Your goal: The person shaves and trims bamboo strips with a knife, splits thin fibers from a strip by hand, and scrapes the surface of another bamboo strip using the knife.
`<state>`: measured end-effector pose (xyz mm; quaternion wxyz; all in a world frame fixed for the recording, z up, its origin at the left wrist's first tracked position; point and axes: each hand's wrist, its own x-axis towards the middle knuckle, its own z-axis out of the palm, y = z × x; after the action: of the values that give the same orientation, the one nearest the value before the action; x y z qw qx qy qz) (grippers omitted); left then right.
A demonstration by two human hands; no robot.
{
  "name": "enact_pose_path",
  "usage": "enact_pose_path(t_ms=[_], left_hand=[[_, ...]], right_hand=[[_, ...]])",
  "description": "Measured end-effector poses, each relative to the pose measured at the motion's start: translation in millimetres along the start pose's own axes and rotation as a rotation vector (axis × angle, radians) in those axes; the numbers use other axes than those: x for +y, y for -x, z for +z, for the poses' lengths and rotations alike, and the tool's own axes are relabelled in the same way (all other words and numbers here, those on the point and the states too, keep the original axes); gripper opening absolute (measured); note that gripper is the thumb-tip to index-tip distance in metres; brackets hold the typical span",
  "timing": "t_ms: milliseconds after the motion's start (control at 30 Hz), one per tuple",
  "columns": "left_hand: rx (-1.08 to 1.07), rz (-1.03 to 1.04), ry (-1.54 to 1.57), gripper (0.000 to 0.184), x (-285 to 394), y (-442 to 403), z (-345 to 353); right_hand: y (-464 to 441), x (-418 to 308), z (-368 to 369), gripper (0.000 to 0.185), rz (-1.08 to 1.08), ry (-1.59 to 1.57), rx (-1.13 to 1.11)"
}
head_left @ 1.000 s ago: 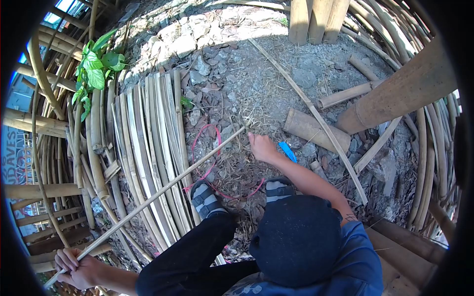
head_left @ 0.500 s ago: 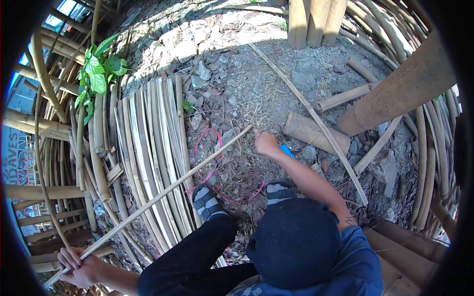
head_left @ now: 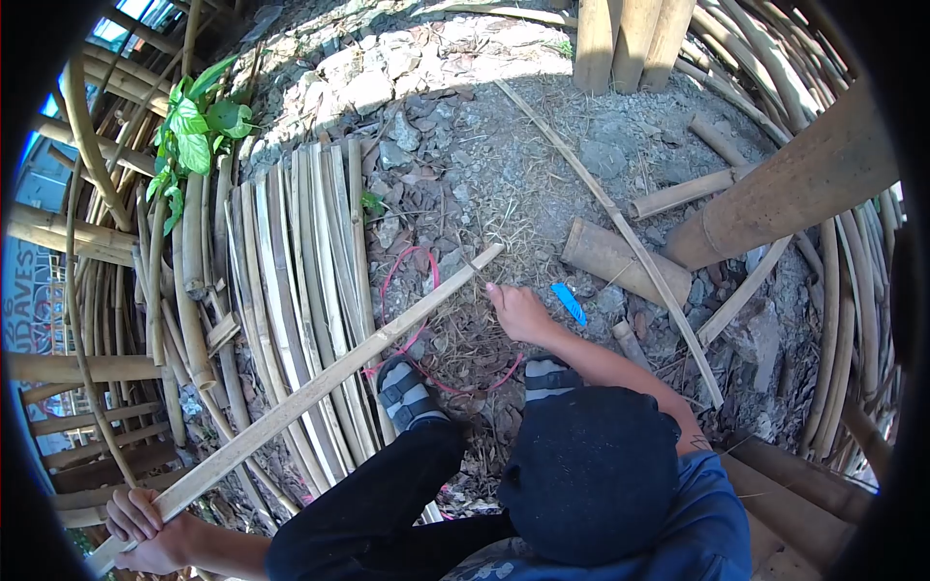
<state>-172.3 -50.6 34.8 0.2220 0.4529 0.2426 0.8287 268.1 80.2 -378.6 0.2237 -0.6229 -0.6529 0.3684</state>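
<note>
My left hand is closed around the near end of a long split bamboo strip. The strip runs diagonally up over the ground, its wide pale face showing. Near its far end is my right hand, fingers curled. A thin dark blade-like tool seems to reach from those fingers across the strip; its handle is hidden. Beneath the strip lies a row of split bamboo slats. A loop of pink twine rests on the ground by the sandalled feet.
A blue object lies right of my right hand. Beyond it are a cut bamboo piece and a long thin strip. A thick bamboo post leans in from the right. Bamboo fencing and a leafy plant stand left.
The bamboo strip has turned so its broad face shows. My right hand has shifted slightly back toward the body, uncovering more of the blue object. My left hand keeps its hold.
</note>
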Motion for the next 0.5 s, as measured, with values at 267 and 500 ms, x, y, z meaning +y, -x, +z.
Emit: enact_pose_path(t_ms=[267,500], left_hand=[[0.084,-0.009,-0.085,0.074,-3.5,5.9,18.2],[0.048,-0.021,-0.083,0.077,-3.4,3.4,5.8]], right_hand=[[54.0,-111.6,-8.8,0.041,-0.360,-0.255,-0.061],[28.2,-60.8,16.5,0.042,-0.512,-0.085,0.061]])
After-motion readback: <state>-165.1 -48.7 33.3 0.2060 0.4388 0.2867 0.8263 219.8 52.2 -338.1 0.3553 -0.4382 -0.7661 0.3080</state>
